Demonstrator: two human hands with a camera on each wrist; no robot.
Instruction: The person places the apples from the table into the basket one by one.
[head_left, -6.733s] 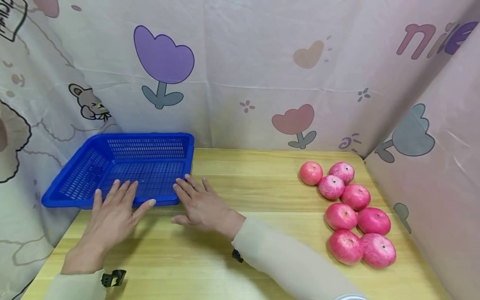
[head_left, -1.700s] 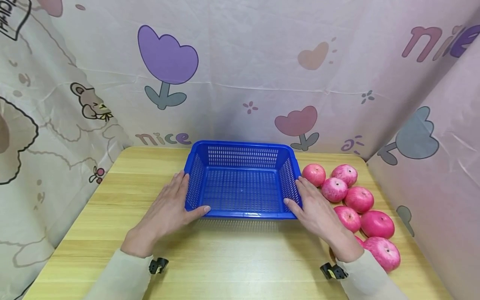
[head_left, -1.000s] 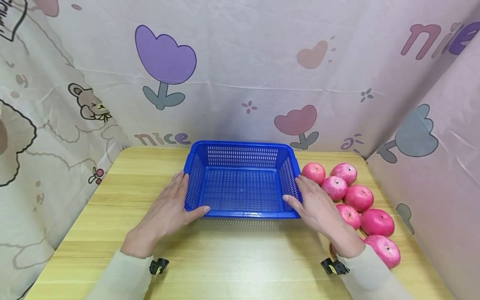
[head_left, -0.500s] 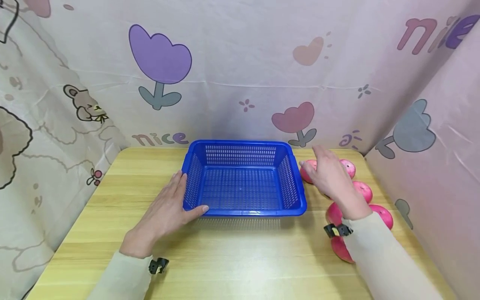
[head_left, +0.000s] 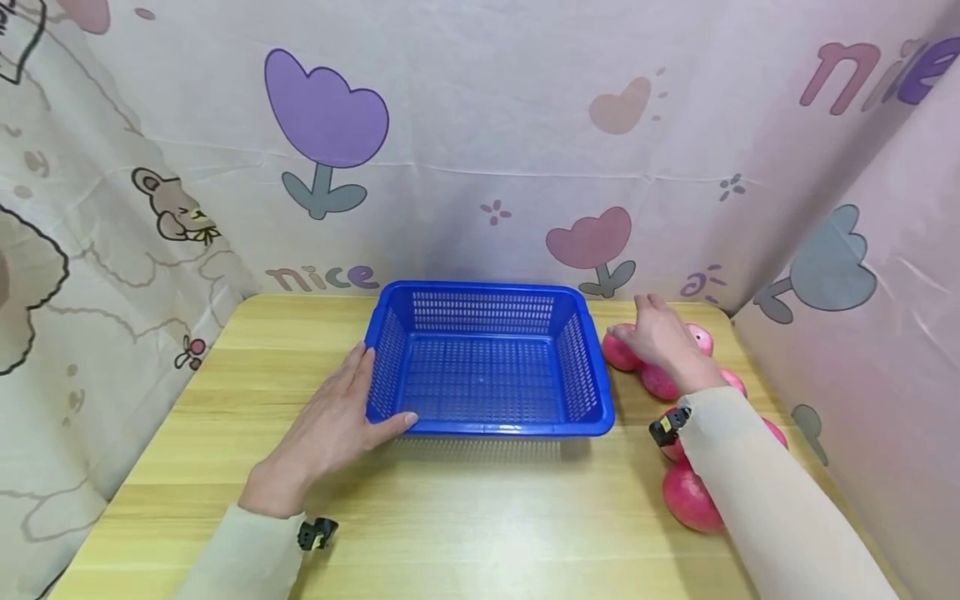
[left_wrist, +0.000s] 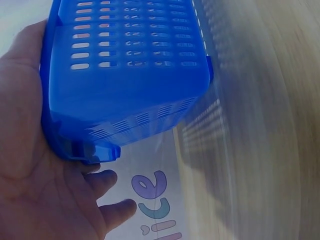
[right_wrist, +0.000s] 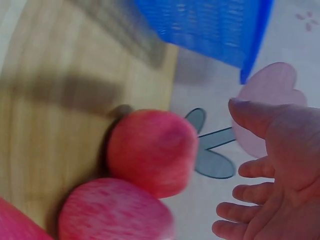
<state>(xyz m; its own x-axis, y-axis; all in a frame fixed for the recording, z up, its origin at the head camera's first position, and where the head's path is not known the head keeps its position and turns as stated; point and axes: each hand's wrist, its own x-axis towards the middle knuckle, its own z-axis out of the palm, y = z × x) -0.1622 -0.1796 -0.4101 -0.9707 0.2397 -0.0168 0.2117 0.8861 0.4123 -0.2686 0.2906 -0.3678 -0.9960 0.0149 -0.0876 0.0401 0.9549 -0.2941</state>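
My left hand [head_left: 330, 429] rested straight-fingered along the basket [head_left: 480, 430], thumb on its rim. My right hand [head_left: 663, 340] hovered right of the basket, fingers parted, pinching nothing. All visible fruit [head_left: 693, 500] lay there, none inside; handling it had, I judged, barely begun.

The right sleeve [head_left: 780, 500] — cut off below — partly hides several pink fruits [head_left: 692, 500].
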